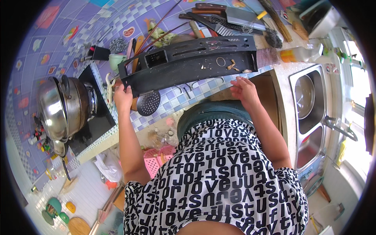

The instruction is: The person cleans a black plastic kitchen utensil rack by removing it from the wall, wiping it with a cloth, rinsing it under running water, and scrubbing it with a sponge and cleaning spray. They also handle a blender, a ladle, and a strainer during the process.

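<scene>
My left hand (pixel 122 98) grips the lower left end of a long black kitchen rack (pixel 176 72). The rack has slots and a square opening along its upper panel. Inside its trough lie a rubber band (pixel 221 61), a dried brown scrap (pixel 232 65) and pale crumbs. Just below the rack's right end is my right hand (pixel 245 89), its fingers loosely bent with nothing in them. Black hooks (pixel 188 88) show under the rack's front edge. A black perforated skimmer (pixel 149 103) lies on the tiled counter (pixel 170 108), close to my left hand.
Beyond the rack lie a cleaver (pixel 245 19), other knives and a steel scourer (pixel 273 38). A bottle (pixel 296 55) lies to the right, above a double sink (pixel 311 141). At left, a large lidded steel pot (pixel 67 107) stands on a black cooktop (pixel 98 126).
</scene>
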Available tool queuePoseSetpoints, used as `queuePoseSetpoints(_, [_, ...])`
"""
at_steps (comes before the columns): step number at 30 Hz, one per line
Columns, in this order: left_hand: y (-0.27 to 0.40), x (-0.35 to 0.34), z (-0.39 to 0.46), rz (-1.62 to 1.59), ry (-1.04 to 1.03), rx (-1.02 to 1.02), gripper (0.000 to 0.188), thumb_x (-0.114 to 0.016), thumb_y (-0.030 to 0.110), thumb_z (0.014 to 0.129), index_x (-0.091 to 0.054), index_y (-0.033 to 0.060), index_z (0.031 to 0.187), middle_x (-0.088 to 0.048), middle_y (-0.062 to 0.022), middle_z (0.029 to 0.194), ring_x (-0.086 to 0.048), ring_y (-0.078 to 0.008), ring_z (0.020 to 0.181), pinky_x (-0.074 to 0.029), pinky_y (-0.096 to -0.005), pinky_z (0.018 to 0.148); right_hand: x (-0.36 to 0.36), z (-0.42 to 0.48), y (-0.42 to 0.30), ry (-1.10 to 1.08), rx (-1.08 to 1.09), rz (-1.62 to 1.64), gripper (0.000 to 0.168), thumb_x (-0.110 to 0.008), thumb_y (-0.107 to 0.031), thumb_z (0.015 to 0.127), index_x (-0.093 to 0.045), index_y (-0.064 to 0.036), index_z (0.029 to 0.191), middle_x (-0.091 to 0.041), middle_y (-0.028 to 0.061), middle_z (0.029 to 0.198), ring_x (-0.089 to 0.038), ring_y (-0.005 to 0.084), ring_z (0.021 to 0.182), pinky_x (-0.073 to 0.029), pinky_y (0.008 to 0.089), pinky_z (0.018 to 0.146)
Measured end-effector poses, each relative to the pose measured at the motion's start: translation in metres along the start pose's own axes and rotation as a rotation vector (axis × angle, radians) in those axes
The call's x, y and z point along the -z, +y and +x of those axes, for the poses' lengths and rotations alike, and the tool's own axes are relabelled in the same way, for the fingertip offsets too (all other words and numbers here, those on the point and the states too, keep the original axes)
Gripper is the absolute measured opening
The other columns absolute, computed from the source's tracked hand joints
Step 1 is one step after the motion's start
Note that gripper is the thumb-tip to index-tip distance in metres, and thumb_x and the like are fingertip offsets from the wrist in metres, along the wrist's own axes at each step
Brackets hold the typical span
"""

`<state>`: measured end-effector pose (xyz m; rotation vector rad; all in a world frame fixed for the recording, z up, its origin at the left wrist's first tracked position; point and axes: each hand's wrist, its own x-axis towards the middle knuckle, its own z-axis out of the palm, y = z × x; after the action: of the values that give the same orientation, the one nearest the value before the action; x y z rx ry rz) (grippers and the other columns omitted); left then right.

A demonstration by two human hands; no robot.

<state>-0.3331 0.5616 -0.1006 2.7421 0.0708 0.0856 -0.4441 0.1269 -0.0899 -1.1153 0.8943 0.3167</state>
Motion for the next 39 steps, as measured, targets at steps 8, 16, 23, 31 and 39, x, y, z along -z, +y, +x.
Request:
queuePoseSetpoints(8, [0.040,0.042,0.000,-0.230,-0.028,0.146,0.020,-0.054,0.013,0.084,-0.059,0.0020,0.101,-0.064,-0.0098,0.085,-0.059,-0.0173,0.077,-0.045,-0.0304,0.074,-0.001,0.021,0.005,-0.013,-0.012,0.199,0.042,-0.056,-0.018,0.087,-0.041,0.004,0.120,-0.056,0.0134,0.109,-0.058,0.0223,0.097,-0.050,0.0319,0.079])
queuePoseSetpoints(16, [0.036,0.067,0.019,-1.325,-0.391,0.556,0.034,-0.055,0.008,0.074,-0.054,0.0036,0.107,-0.059,-0.0080,0.103,-0.057,-0.0206,0.095,-0.047,-0.0337,0.083,-0.013,0.036,0.005,-0.068,0.017,0.388,0.021,-0.056,-0.016,0.088,-0.046,-0.003,0.101,-0.057,0.0070,0.097,-0.057,0.0165,0.092,-0.047,0.0315,0.078])
queuePoseSetpoints(23, [0.064,0.080,0.000,-1.449,-0.396,0.550,0.033,-0.053,0.005,0.071,-0.057,0.0010,0.103,-0.061,-0.0113,0.102,-0.059,-0.0244,0.096,-0.049,-0.0379,0.084,-0.014,0.037,-0.004,-0.103,0.112,0.382,0.024,-0.056,-0.019,0.088,-0.046,-0.005,0.106,-0.056,0.0052,0.102,-0.054,0.0163,0.098,-0.044,0.0347,0.082])
queuePoseSetpoints(31, [0.055,0.075,-0.038,-1.568,-0.269,0.556,0.034,-0.050,0.004,0.069,-0.056,-0.0012,0.103,-0.061,-0.0120,0.103,-0.060,-0.0266,0.095,-0.048,-0.0394,0.086,-0.046,0.018,0.006,-0.301,0.170,-0.056,0.033,-0.058,-0.020,0.086,-0.053,0.001,0.111,-0.055,0.0080,0.111,-0.055,0.0175,0.101,-0.044,0.0319,0.084])
queuePoseSetpoints(39, [0.037,0.079,-0.066,-1.680,-0.119,0.518,0.038,-0.051,0.002,0.068,-0.056,0.0037,0.105,-0.061,-0.0095,0.101,-0.059,-0.0251,0.096,-0.046,-0.0406,0.089,-0.067,-0.011,0.001,-0.407,0.279,-0.180,0.023,-0.051,-0.013,0.090,-0.058,0.002,0.105,-0.064,0.0089,0.095,-0.064,0.0160,0.081,-0.049,0.0245,0.067])
